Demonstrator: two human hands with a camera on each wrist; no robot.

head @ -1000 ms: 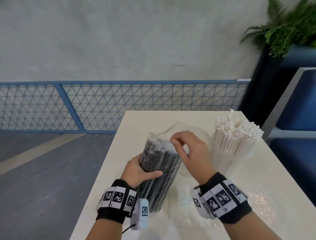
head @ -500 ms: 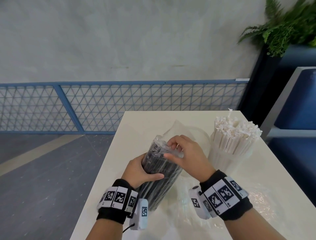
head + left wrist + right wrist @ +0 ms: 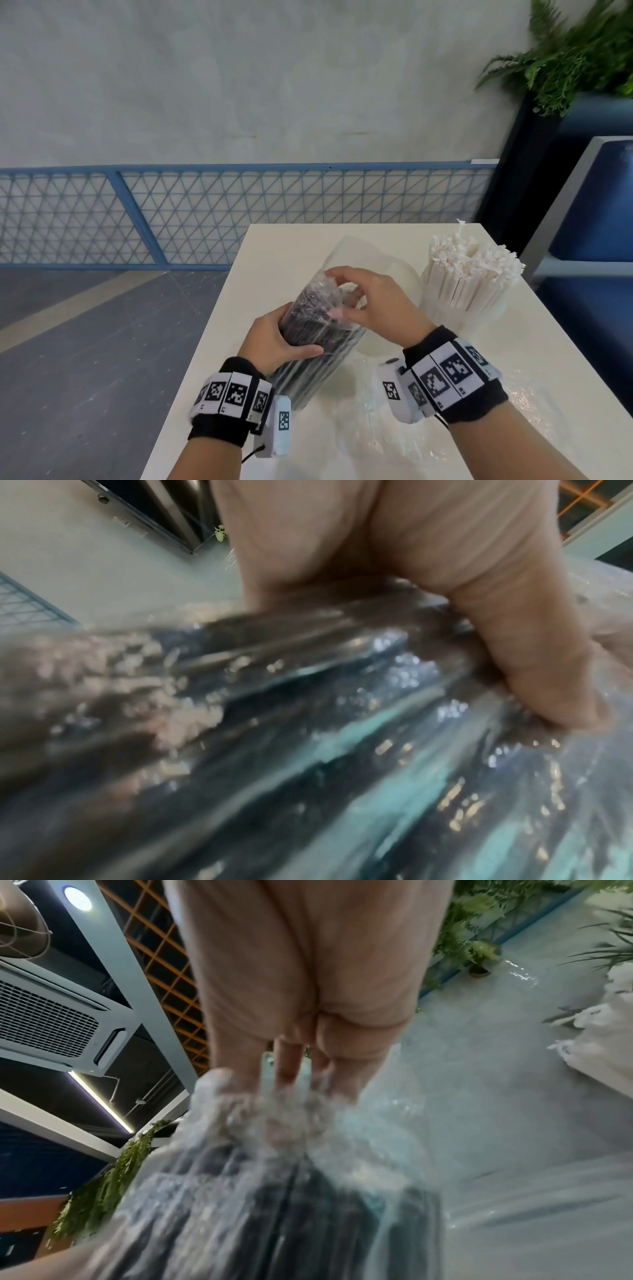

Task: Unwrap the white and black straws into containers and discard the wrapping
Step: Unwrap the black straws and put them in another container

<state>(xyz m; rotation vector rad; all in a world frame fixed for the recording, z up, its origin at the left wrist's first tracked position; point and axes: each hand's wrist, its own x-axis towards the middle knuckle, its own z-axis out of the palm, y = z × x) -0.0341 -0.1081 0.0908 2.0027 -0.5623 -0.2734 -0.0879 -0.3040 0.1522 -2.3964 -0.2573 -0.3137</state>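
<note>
A bundle of black straws (image 3: 315,346) in clear plastic wrap stands tilted on the white table (image 3: 284,246). My left hand (image 3: 277,337) grips the bundle around its middle, thumb across the front; the left wrist view shows that thumb on the shiny wrap (image 3: 308,723). My right hand (image 3: 363,301) pinches the crinkled wrap at the bundle's top end (image 3: 267,1118). White straws (image 3: 469,274) stand upright in a clear container at the right. Behind the bundle stands an empty clear container (image 3: 407,274), partly hidden by my right hand.
Loose clear wrapping (image 3: 534,421) lies on the table near its right front. A blue mesh fence (image 3: 239,212) runs behind the table. A dark planter with a fern (image 3: 565,61) and a blue seat (image 3: 599,205) stand to the right. Grey floor lies left.
My right hand has slid lower over the bundle's top, closing more fingers on the wrap. The bundle has leaned a little more. My left hand keeps its grip.
</note>
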